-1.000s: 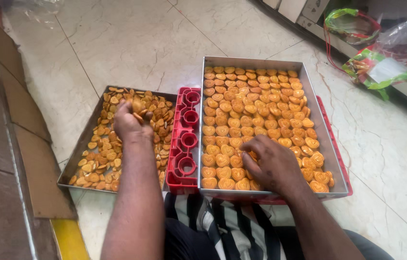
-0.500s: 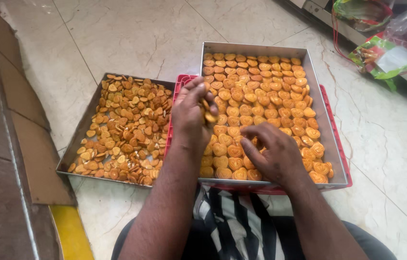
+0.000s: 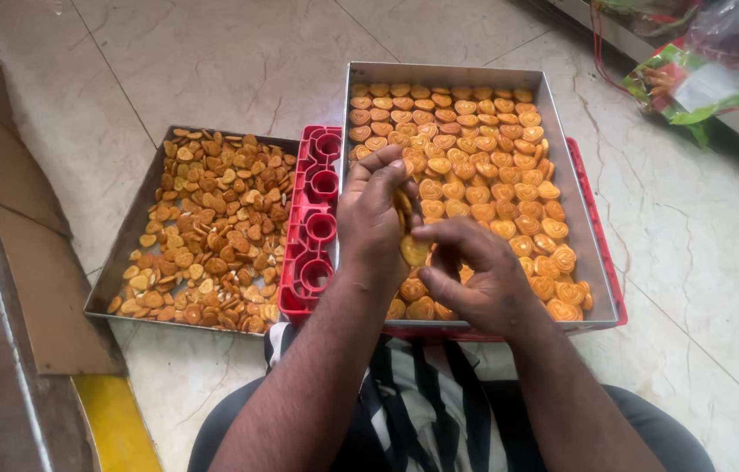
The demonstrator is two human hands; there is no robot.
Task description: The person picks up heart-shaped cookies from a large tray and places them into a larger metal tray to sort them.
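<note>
A metal tray of neatly laid heart-shaped orange biscuits rests on a red plastic crate. To its left a second metal tray holds a loose heap of the same biscuits. My left hand is over the near left part of the right tray, fingers closed on a few biscuits. My right hand is beside it, fingertips pinching one biscuit between the two hands.
Both trays sit on a pale marble floor. A brown step edge with a yellow strip runs along the left. Plastic bags lie at the top right. My striped garment is at the bottom.
My left hand went from the loose tray on the left over to the right tray, carrying biscuits. My right hand lifted off the tray's near edge and met it.
</note>
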